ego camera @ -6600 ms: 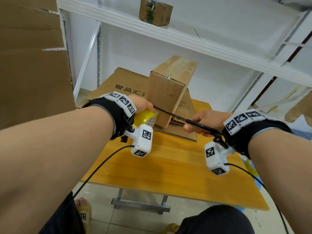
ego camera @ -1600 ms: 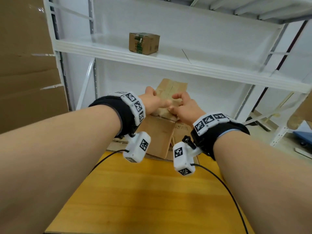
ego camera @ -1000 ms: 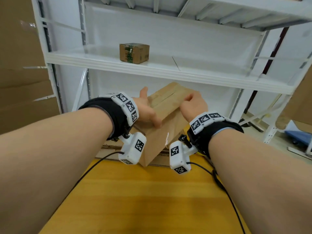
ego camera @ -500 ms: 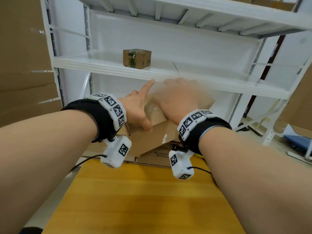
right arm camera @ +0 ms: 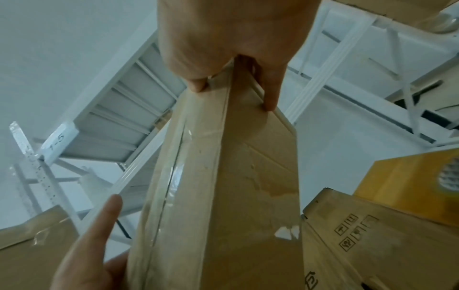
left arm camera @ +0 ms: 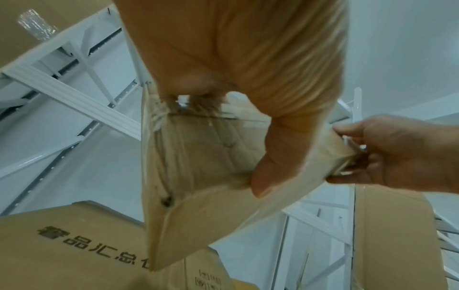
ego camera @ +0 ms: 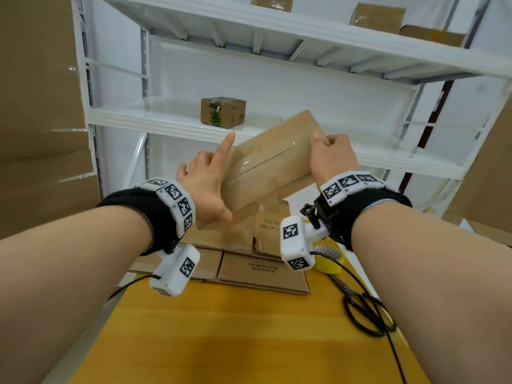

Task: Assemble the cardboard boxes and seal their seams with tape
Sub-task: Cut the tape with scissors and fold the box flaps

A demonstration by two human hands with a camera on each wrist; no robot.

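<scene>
Most fingers of the left hand (ego camera: 205, 187) are hidden behind the cardboard box (ego camera: 271, 164), held tilted above the table (ego camera: 221, 328); the taped face is pinched under its thumb, index straight. The other end is clasped in the curled fingers of the right hand (ego camera: 331, 156).

Tilted cardboard box (ego camera: 270, 164) — left hand (ego camera: 205, 188) holding lower end, right hand (ego camera: 332, 159) upper end

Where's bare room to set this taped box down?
For the taped box: the near table, between the flat cardboard stack and your edge; also the shelf right of the small box. Crowded: table's right edge, with tape roll and scissors.
</scene>
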